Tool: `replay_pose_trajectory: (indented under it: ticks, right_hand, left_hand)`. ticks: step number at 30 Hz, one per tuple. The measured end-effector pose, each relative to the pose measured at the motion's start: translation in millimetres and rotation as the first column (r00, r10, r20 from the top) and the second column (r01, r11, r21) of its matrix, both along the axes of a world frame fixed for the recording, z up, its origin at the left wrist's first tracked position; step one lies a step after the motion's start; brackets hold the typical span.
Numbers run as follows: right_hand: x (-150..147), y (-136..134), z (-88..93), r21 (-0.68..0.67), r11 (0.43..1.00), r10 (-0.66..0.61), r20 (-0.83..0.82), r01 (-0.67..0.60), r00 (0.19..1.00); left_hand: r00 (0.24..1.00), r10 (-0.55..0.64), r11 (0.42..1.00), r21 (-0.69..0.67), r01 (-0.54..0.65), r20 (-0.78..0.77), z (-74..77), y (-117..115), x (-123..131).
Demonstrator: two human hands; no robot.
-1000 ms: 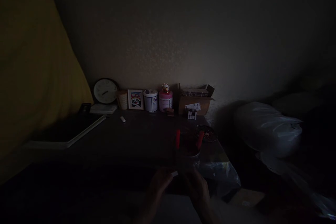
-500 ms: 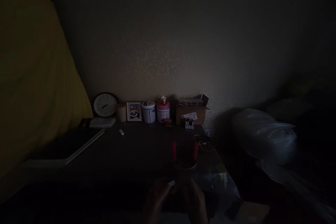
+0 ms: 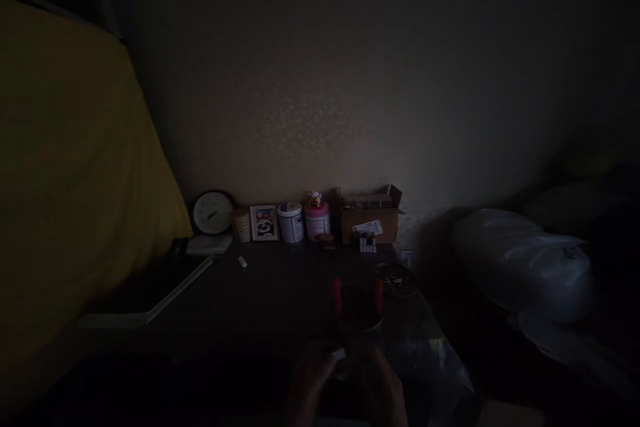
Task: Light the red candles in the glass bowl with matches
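Observation:
The room is very dark. Near the table's front edge, my left hand (image 3: 311, 377) is closed on a small white piece (image 3: 339, 353), held at its thumb and fingertips. My right hand (image 3: 386, 383) is curved inward close beside it; its fingers are lost in shadow, and what they hold, if anything, does not show. Just beyond both hands sits a dark round-based holder (image 3: 359, 325) with two red uprights. Behind it to the right lies a round dish (image 3: 399, 282) with several thin sticks in it.
Along the wall stand a round clock (image 3: 213, 212), a cup (image 3: 242, 225), a panda picture frame (image 3: 264, 223), a white tin (image 3: 291, 222), a pink-lidded tin (image 3: 317, 221) with a figurine, and a cardboard box (image 3: 385, 227). A yellow cloth (image 3: 90, 167) hangs left; a plastic bag (image 3: 520, 260) bulges right.
The view has shifted slightly, so everything appears a little lower and further right. Both hands stay close together, and the white piece remains in my left hand.

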State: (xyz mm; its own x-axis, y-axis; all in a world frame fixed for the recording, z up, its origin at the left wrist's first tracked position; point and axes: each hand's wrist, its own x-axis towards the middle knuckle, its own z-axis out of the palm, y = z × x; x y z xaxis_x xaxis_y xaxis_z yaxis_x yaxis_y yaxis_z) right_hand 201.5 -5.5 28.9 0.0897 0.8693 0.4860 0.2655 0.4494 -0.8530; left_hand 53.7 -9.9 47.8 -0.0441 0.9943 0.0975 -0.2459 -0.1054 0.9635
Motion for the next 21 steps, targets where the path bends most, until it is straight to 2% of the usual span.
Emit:
replay_pose_trajectory:
  ticks: [3, 8, 12, 17, 21]
  right_hand:
    - [0, 2, -4.9, 0.026, 1.000, -0.001, -0.029, 0.002, 1.000]
    - [3, 6, -11.2, 0.020, 0.998, 0.061, -0.025, -0.060, 0.998]
    - [4, 4, -3.7, 0.040, 0.997, 0.060, -0.031, -0.059, 0.998]
    - [5, -1, 5.6, 0.086, 0.996, 0.016, 0.056, -0.021, 0.998]
    - [5, -3, 5.0, 0.127, 0.992, -0.012, 0.118, -0.003, 0.993]
  left_hand:
    - [1.000, -0.006, 1.000, 0.012, 0.007, -0.022, 1.3, -3, 0]
    - [1.000, 0.007, 1.000, 0.022, -0.006, -0.030, -5.4, -2, 0]
    - [0.999, -0.003, 1.000, 0.022, 0.003, -0.034, -5.6, -3, -1]
    - [0.998, -0.041, 0.998, 0.038, 0.043, -0.037, 0.5, -7, -1]
    - [0.999, -0.042, 0.999, 0.016, 0.042, -0.016, -8.1, -2, -2]
